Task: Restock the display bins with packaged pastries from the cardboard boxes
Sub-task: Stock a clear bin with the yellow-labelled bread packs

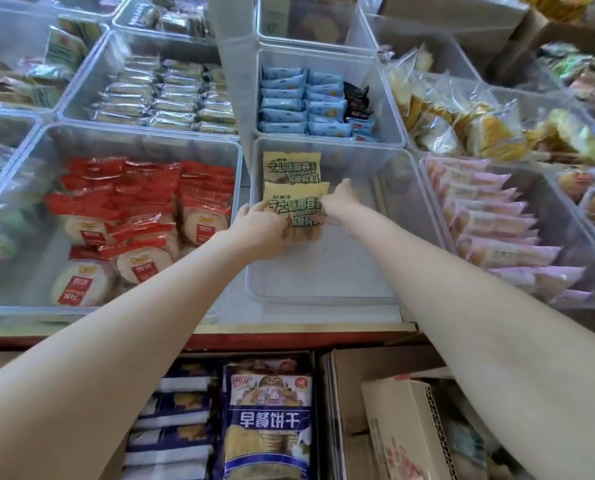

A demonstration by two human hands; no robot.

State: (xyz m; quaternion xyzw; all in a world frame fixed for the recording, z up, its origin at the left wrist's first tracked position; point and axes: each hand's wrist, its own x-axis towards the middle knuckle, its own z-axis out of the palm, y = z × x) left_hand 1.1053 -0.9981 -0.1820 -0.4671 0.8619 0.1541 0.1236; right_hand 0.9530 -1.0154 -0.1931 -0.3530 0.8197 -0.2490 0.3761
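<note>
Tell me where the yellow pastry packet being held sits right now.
In the head view, centre: the yellow packet is gripped by the left hand and right hand inside the near clear bin, just in front of a second yellow packet.

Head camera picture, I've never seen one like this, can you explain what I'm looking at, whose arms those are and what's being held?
There is no machine here. The one picture comes from a camera worn on a person's head, looking forward and down, so the two bare arms are the wearer's own. The left hand and right hand together hold a yellow pastry packet inside a nearly empty clear bin. A second yellow packet lies just behind it. Neighbouring bins hold red-wrapped round cakes, blue packets and pink packets. Below the counter's edge, cardboard boxes hold more stock, including a blue biscuit bag.
</note>
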